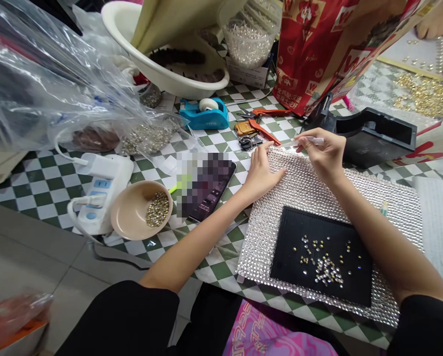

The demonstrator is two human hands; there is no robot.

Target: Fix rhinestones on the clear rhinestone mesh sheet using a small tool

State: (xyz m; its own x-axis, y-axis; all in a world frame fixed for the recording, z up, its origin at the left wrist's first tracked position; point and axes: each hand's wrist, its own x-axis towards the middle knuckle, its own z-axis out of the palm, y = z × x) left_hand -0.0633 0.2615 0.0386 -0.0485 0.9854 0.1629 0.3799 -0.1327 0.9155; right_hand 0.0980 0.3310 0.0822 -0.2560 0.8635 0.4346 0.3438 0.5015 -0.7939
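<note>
Right hand (pixel 323 151) pinches white pen-like tool (pixel 316 141), left hand (pixel 260 173) spread; rhinestone-covered sheet (pixel 299 190) beneath appears nearly filled, loose rhinestones (pixel 328 272) remaining.

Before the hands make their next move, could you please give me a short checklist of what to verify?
1. Right hand has a grip on the thin white tool: ok.
2. Left hand is on the glittering sheet, near its far left corner: ok.
3. Tool's tip touches the sheet: cannot tell, too small to make out.
4. Black tray lies on the sheet: ok.
5. Loose stones on the tray are all in one pile: not ok, several lie scattered.
</note>
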